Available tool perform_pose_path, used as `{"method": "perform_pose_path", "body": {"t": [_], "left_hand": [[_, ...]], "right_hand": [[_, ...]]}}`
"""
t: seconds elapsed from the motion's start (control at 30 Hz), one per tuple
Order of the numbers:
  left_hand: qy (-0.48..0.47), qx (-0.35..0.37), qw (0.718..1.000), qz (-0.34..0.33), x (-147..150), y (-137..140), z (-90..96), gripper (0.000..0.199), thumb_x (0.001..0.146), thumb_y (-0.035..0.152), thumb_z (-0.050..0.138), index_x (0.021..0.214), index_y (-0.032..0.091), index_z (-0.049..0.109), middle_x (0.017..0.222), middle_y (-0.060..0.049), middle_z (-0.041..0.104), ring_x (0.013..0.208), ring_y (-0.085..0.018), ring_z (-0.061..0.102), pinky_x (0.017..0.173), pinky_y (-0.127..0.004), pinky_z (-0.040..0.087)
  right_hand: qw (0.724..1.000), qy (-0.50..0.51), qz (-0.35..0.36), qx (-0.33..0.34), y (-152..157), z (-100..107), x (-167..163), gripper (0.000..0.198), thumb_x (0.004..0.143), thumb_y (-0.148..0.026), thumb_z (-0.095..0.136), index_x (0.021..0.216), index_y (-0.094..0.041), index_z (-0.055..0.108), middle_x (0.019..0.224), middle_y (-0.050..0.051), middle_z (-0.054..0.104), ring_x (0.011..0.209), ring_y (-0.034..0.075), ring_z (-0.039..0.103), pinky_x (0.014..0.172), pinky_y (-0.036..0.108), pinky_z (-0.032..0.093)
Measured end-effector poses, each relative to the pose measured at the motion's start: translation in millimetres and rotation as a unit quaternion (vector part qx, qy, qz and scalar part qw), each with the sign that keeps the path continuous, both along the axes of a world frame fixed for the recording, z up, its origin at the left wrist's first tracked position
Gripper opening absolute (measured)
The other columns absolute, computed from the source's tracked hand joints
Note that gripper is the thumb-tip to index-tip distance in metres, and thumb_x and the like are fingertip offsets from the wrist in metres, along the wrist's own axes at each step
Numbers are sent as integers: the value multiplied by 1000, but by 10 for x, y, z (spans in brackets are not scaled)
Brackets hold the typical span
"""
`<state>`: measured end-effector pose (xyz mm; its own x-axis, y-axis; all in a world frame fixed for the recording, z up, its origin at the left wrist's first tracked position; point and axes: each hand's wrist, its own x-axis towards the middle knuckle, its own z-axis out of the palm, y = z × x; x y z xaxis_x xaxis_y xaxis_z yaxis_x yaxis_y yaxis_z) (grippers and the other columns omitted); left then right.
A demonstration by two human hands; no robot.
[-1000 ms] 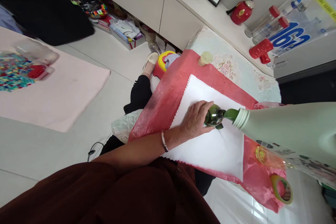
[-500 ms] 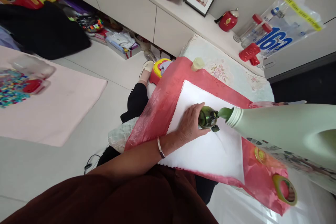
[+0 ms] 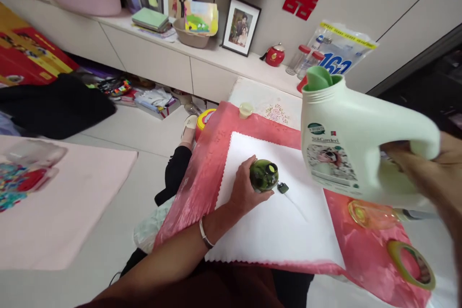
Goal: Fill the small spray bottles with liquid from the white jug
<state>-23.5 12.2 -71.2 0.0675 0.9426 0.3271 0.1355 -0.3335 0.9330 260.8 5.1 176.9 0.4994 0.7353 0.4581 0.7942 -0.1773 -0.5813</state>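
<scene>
My left hand (image 3: pixel 246 186) is wrapped round a small dark green bottle (image 3: pixel 262 178), which stands uncapped on a white scallop-edged cloth (image 3: pixel 249 236). Close beside it a dark green pump top (image 3: pixel 283 187) lies on the cloth with its thin clear tube. At the right my right hand (image 3: pixel 438 163), partly blurred, grips the handle of a large pale green detergent jug (image 3: pixel 364 130). The jug is held in the air, nearly upright, its open neck with a green pour spout facing up. A pale yellowish cap (image 3: pixel 246 109) sits at the table's far edge.
Pink plastic sheeting (image 3: pixel 195 192) covers the table. A roll of tape (image 3: pixel 411 264) and a clear yellowish container (image 3: pixel 375 214) lie on its right side. Behind are a white cabinet (image 3: pixel 212 72) with picture frames and a red pot (image 3: pixel 275 54). Another person's foot (image 3: pixel 188 127) shows beyond the table.
The jug has tipped back from pouring position over the bottle to nearly upright, lifting away to the right. My right hand has come into view. The head view has shifted.
</scene>
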Motion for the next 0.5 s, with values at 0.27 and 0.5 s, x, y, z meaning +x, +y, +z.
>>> {"method": "perform_pose_path", "body": {"t": [0.27,0.5], "left_hand": [[19,-32,999,-17,14,7,-10,105,57,22,89,147,25,35,140,-13,56,132,-36,59,112,-58,49],[2,-51,998,-31,-18,11,41,97,60,30,87,144,24,38,139,-12,56,130,-35,61,111,-55,51]], "right_hand": [[977,162,-33,138,267,-1113,-99,37,60,-52,67,64,-16,59,60,4,55,53,15,49,51,26,38],[969,200,-33,142,339,-1700,-84,40,63,-56,63,60,-17,54,55,2,50,50,14,46,51,26,38]]}}
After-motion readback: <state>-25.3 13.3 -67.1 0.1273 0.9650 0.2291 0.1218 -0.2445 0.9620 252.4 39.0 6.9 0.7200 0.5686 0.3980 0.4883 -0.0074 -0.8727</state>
